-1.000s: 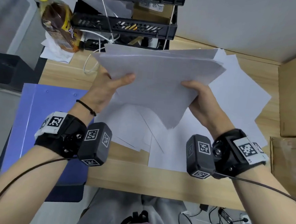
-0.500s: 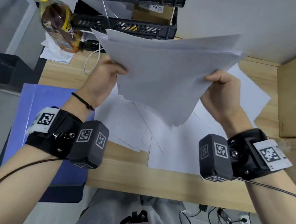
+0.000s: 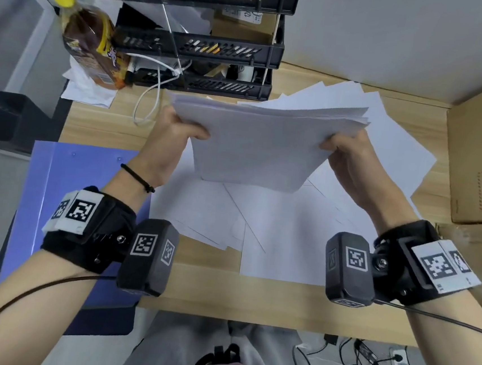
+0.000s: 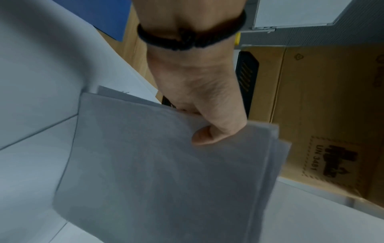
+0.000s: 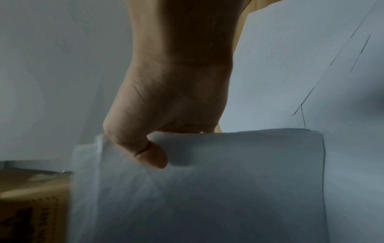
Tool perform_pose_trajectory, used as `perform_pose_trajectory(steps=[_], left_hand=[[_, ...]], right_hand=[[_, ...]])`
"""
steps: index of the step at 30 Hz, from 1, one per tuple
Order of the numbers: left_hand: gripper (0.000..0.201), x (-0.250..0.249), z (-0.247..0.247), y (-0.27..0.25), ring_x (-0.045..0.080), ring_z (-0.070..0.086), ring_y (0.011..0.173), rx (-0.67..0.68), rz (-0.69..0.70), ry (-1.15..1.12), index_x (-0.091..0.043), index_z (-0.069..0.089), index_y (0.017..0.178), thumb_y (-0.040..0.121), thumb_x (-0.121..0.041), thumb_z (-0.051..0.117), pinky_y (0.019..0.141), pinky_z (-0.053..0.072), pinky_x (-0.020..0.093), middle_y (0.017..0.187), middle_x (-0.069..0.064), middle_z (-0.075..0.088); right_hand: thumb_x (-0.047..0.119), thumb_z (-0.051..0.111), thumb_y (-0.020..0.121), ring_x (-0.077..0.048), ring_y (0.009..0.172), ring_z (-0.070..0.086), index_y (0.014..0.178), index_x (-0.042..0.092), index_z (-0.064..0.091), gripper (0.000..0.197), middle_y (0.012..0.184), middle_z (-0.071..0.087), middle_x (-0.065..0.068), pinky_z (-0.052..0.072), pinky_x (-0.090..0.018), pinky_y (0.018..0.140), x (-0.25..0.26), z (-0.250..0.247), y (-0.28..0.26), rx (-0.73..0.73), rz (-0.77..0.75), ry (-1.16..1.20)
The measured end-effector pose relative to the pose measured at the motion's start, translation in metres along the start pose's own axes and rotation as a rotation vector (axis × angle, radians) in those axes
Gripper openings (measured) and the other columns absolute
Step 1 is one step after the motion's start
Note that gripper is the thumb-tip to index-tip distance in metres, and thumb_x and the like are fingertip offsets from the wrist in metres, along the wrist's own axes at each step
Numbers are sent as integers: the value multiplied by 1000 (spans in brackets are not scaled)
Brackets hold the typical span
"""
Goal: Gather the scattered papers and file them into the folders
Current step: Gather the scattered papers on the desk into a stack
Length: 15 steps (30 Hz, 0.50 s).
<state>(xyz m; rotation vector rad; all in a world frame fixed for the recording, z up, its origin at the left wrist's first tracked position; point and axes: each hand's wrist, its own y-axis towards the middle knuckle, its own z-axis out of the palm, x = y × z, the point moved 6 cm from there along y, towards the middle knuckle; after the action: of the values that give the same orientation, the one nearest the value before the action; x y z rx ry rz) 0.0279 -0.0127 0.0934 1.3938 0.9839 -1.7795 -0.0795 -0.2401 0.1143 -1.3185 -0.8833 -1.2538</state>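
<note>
Above the counter (image 3: 203, 290) I hold the stack (image 3: 255, 142) by both sides, left hand (image 3: 176, 135) and right hand (image 3: 351, 157) pinching it, probably squaring edges for the folder (image 3: 86, 185); loose papers (image 3: 273, 229) lie beneath.

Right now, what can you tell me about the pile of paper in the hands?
The stack of papers is plain white sheets, roughly squared, some edges not lined up. It is held in the air above the loose sheets on the desk. The left hand and right hand pinch opposite sides, thumbs on top.
</note>
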Motion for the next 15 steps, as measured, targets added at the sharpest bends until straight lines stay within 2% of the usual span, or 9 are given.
perform_pose_trajectory(steps=[2,5,8,11,13,15], left_hand=[[50,-2,-2,-1,18,63,95,13,13,-1,-27,77,83,66,12,50,88,47,32,89,-7,73],[50,13,-1,-3,12,63,98,24,-75,49,-32,76,88,72,8,52,93,47,32,94,-11,73],[42,35,2,-6,11,62,98,-4,-196,92,-28,69,92,81,10,53,96,44,34,92,-14,72],[33,49,8,-13,16,59,108,6,-298,79,-29,65,96,87,1,55,107,39,36,100,-13,70],[34,51,10,-17,12,59,106,14,-328,86,-30,62,98,89,1,53,107,39,34,102,-13,68],[36,48,7,-18,8,61,99,-4,-302,102,-29,62,98,87,4,56,100,44,30,99,-12,68]], right_hand=[[-5,40,75,-9,93,63,92,22,71,44,92,72,9,46,-20,83,-3,-8,-2,-18,15,32],[1,43,73,-15,101,61,107,14,64,42,104,69,4,45,-30,91,-26,-13,-3,-27,118,-40],[6,47,72,-17,108,60,112,19,62,45,113,68,3,43,-40,98,-57,-12,-5,-44,222,-83],[5,51,86,-15,115,59,118,27,58,39,120,66,8,42,-38,104,-76,-11,-9,-51,288,-110],[4,48,93,-14,122,56,126,27,53,41,128,63,8,39,-41,111,-82,-11,-10,-35,325,-164],[3,48,94,-12,124,55,128,29,51,43,129,62,9,37,-40,113,-80,-13,-9,-31,327,-192]])
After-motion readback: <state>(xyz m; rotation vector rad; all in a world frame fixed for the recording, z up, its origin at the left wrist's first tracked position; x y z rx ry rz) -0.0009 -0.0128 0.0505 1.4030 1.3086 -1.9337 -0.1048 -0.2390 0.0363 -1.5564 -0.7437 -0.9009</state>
